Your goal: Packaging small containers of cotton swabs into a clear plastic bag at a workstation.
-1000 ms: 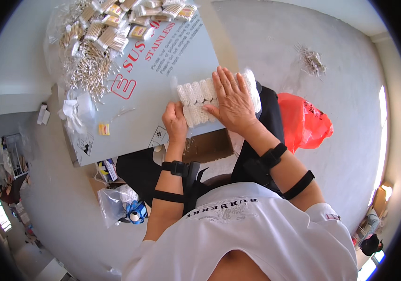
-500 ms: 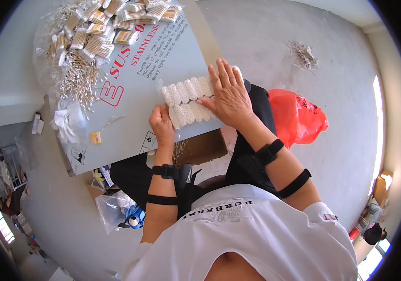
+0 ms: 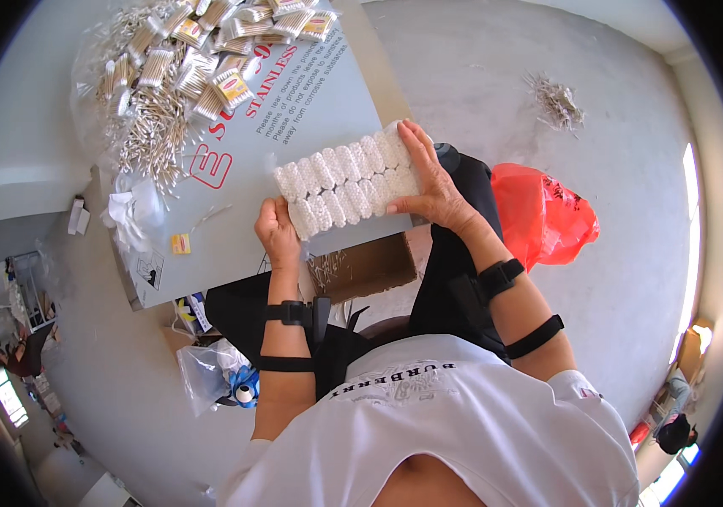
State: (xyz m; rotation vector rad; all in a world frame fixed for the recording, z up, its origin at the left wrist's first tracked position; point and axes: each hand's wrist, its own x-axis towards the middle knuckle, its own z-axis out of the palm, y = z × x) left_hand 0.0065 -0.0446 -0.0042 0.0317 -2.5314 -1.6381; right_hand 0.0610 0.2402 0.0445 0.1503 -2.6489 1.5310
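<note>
Both my hands hold a long block of cotton swab bundles (image 3: 349,184), its white cotton tips facing up in two rows. It is tilted over the near edge of the table. At the block's left end, my left hand (image 3: 278,232) is closed on the corner, its fingers partly hidden. My right hand (image 3: 437,186) grips the right end, with the thumb on the near side and the fingers along the far side. Clear film seems to stick out at the block's left end.
Small cotton swab packs (image 3: 196,72) and loose swabs (image 3: 154,139) pile up on the grey table (image 3: 239,224) at far left. A yellow label (image 3: 180,243) lies nearer. Below the edge sits a cardboard box (image 3: 370,266). A red plastic bag (image 3: 543,215) is at right; swabs (image 3: 556,101) litter the floor.
My right hand has gone from lying flat over the block's right part to gripping its right end. The block has shifted slightly left and tilted. Some packs in the pile have slid nearer.
</note>
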